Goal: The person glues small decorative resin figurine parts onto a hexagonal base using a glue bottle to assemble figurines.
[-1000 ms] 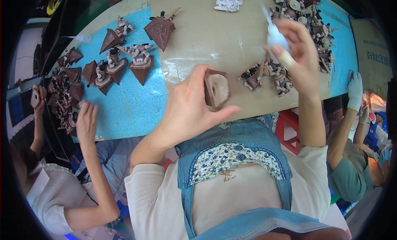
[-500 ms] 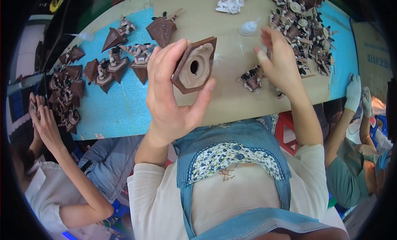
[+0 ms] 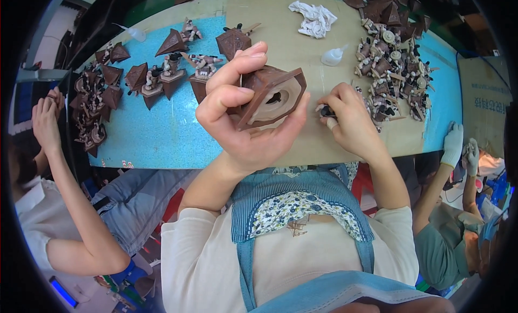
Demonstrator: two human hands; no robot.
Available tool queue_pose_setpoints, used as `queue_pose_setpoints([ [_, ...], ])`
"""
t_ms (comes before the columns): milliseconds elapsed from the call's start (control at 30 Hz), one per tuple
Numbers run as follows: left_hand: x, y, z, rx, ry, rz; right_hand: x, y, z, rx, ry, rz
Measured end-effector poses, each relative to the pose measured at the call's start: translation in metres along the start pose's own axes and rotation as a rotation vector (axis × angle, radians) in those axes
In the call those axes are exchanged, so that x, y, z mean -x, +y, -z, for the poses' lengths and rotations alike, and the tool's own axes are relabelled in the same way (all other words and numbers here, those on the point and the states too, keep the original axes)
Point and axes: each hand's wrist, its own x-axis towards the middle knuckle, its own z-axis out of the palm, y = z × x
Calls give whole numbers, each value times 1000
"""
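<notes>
My left hand [image 3: 236,130] is raised above the near middle of the table, its fingers and thumb wrapped round a dark brown, faceted base piece [image 3: 268,82]. The piece's beige recessed face, with a dark hole in its middle, is turned toward me and to the right. Low over the cardboard, my right hand [image 3: 353,120] pinches a small dark figurine [image 3: 327,112]. Most of that figurine is hidden behind the fingers.
Several loose figurines [image 3: 389,70] are heaped on the right. Brown pieces with figures [image 3: 171,69] stand on the blue sheet [image 3: 156,130] at left. A dropper bottle [image 3: 333,56] and crumpled white tissue [image 3: 314,19] lie farther back. Co-workers' hands [image 3: 46,121] and gloved hands [image 3: 453,143] flank the table.
My right hand has come down and closed on the figurine lying on the cardboard. My left hand has tilted the base piece, so its brown side shows more.
</notes>
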Motion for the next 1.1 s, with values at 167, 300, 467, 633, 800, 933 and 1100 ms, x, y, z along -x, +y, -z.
queue_pose_setpoints([
  [167, 1, 0, 2, -37, 8, 36, -1, -7, 13, -96, 169, -27],
  [300, 6, 8, 7, 149, -49, 384, 2, -1, 8, -970, 258, -305],
  [467, 12, 8, 15, 609, -200, 931, 5, -3, 9, -1729, 20, -364],
  [633, 28, 12, -1, 387, -329, 789, 12, -21, 2, -1894, -105, -447],
  [800, 38, 24, -6, 340, -188, 867, 21, -30, -10, -1600, 226, -328],
  [933, 31, 29, -9, 379, -219, 1012, 27, -24, -24, -860, 398, -21],
  [1100, 25, 26, -8, 405, -318, 827, 25, -26, -11, -1562, 228, -283],
])
